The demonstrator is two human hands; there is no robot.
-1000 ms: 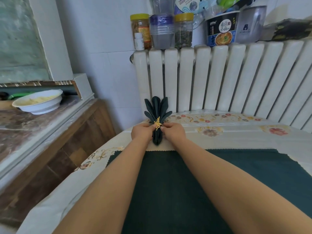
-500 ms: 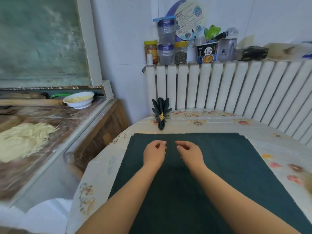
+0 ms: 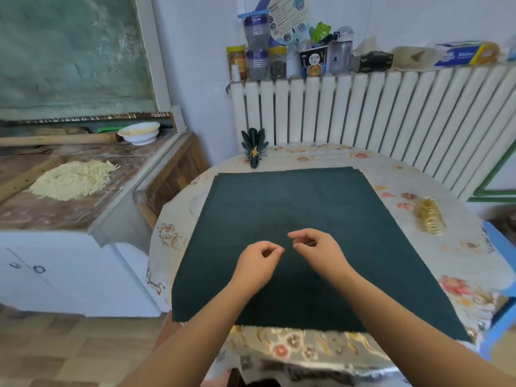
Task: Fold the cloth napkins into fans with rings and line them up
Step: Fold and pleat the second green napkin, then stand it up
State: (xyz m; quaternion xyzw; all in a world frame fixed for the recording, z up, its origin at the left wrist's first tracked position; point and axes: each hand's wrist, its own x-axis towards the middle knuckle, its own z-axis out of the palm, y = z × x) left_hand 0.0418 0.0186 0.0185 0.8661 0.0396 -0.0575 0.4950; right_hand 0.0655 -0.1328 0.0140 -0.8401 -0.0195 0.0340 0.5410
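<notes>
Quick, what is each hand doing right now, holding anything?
Left hand: open, fingers loosely curled, holding nothing, above the flat dark green cloth napkin.
Right hand: open, loosely curled, empty too.

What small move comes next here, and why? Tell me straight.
Probably lower both hands, left hand and right hand, to the near edge of the flat dark green napkin and start the first pleat. One finished fan napkin already stands by the radiator; both hands hold nothing.
</notes>
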